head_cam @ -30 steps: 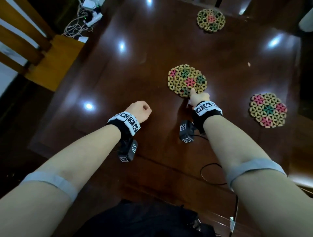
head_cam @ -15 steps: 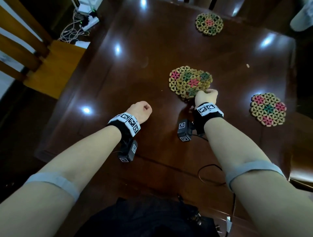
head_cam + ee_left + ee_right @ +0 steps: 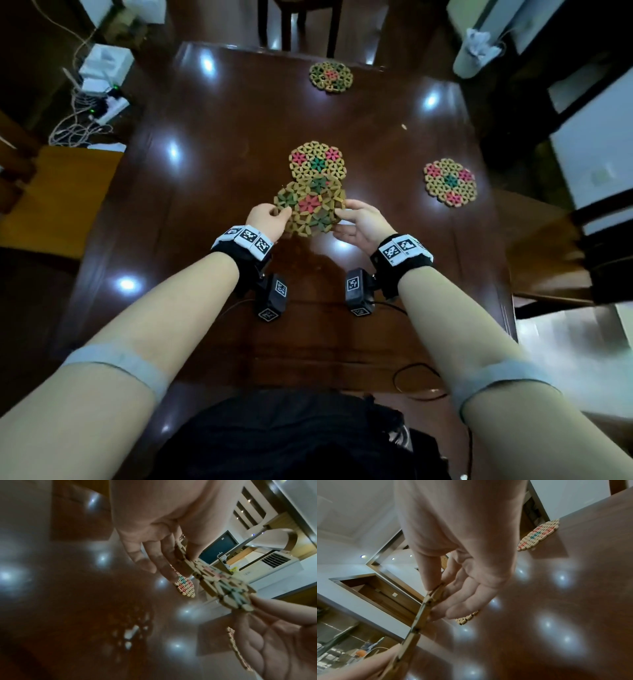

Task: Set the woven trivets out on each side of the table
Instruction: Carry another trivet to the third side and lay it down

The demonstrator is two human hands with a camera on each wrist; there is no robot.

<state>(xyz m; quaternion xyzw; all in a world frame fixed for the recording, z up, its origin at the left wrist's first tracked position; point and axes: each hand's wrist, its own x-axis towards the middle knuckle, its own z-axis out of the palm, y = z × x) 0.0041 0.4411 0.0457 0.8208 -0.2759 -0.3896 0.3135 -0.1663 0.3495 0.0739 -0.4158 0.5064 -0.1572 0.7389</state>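
Observation:
I hold one woven trivet (image 3: 310, 209) just above the dark wooden table (image 3: 212, 178), near its middle. My left hand (image 3: 282, 214) pinches its left edge and my right hand (image 3: 342, 212) pinches its right edge. In the left wrist view the left fingers (image 3: 154, 557) lie under the trivet (image 3: 223, 586). The right wrist view shows thumb and fingers (image 3: 435, 588) clamping the trivet's rim (image 3: 423, 609). A second trivet (image 3: 317, 162) lies flat just beyond, partly overlapped. A third trivet (image 3: 449, 181) lies at the right side, and another trivet (image 3: 331, 77) at the far edge.
A wooden chair (image 3: 58, 192) stands at the table's left, another chair (image 3: 301, 20) at the far side. Cables and a power strip (image 3: 99, 106) lie on the floor far left. White furniture (image 3: 596, 154) flanks the right. A dark cloth (image 3: 291, 435) sits at the near edge.
My right hand has lifted the top trivet off the middle stack and drawn it toward me. My left hand left its fist on the table and took the trivet's left edge.

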